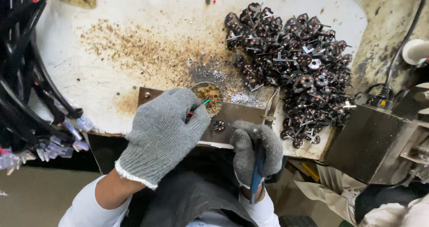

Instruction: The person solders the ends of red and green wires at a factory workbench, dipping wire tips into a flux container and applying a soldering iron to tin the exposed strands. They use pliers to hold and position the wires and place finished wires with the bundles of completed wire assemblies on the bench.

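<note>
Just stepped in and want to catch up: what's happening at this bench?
A person in grey knit gloves works at a stained bench. The left hand pinches thin red and green wires beside a small pot of brownish paste. The right hand grips a blue-handled tool. A heap of small black parts lies on the right.

— Over on the far side? A heap of black plug parts [297, 70], piled on the stained white surface [134, 39].
— And left? Bundled black cables [22, 84], hanging off the edge.
</note>
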